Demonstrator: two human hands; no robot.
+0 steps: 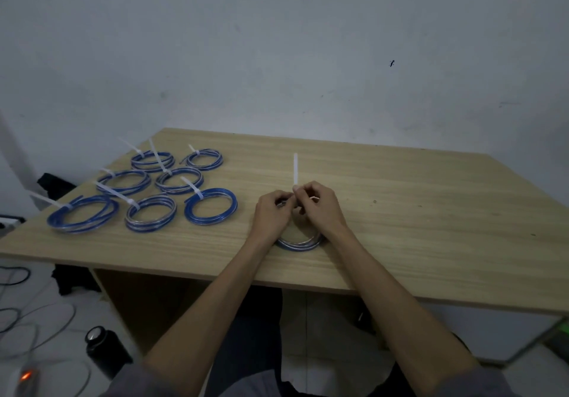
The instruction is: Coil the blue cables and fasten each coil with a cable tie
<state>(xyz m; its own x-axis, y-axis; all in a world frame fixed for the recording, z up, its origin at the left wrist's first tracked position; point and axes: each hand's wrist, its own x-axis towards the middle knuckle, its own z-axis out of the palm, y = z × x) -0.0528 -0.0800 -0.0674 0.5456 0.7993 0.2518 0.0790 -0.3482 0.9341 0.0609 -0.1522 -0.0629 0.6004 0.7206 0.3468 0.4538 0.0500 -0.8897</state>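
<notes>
A blue cable coil [298,243] lay on the wooden table [400,212], mostly hidden beneath both hands. The left hand [272,212] gripped its far rim with curled fingers, while the right hand [320,207] pinched an upright white cable tie [295,169].

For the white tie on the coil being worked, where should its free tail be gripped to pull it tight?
Pinch the cable tie low on its upright tail, just above the right hand, coming from above: the tail stands clear of the coil.
</notes>
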